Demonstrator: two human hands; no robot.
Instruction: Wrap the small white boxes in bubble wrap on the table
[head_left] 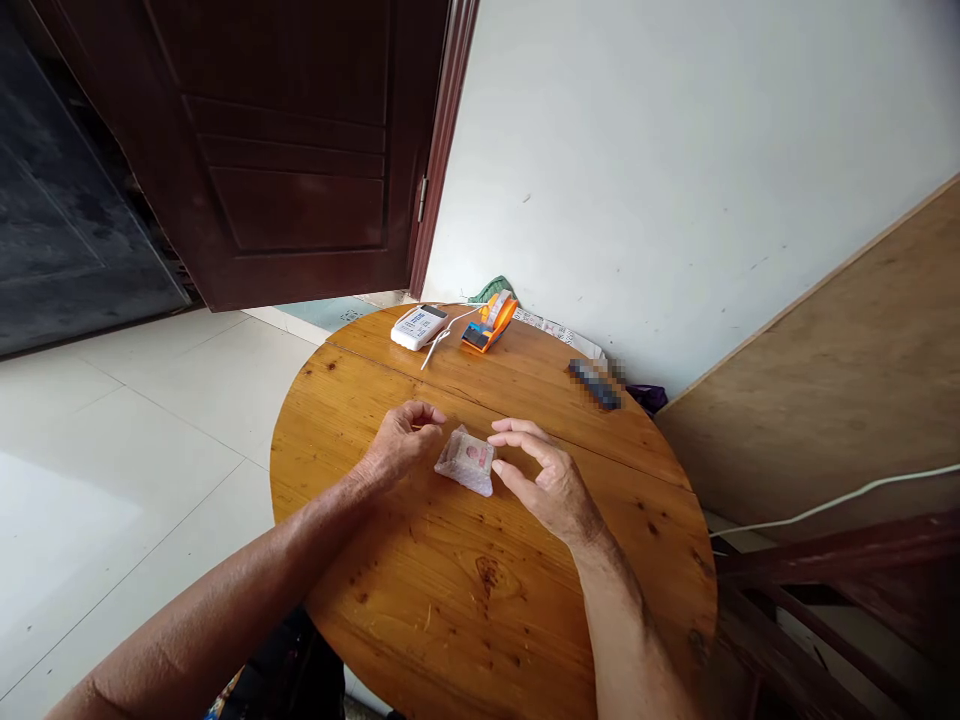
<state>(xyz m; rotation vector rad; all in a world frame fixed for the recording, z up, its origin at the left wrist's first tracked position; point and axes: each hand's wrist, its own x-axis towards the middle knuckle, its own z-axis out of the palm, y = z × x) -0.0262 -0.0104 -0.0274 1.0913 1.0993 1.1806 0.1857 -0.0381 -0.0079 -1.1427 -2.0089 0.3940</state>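
A small packet wrapped in clear bubble wrap lies on the round wooden table. A pale label or card with a red mark shows on its top. My left hand is just left of the packet, with thumb and forefinger tips drawn together. Anything between those tips is too small to make out. On the other side, my right hand has its fingers apart. Its thumb and fingertips are at the packet's right edge, and I cannot tell whether they touch it.
Toward the back of the table are a white box-shaped device, a white cable and an orange tape dispenser. A blurred dark object lies at the back right. Behind are a white wall and a dark red door.
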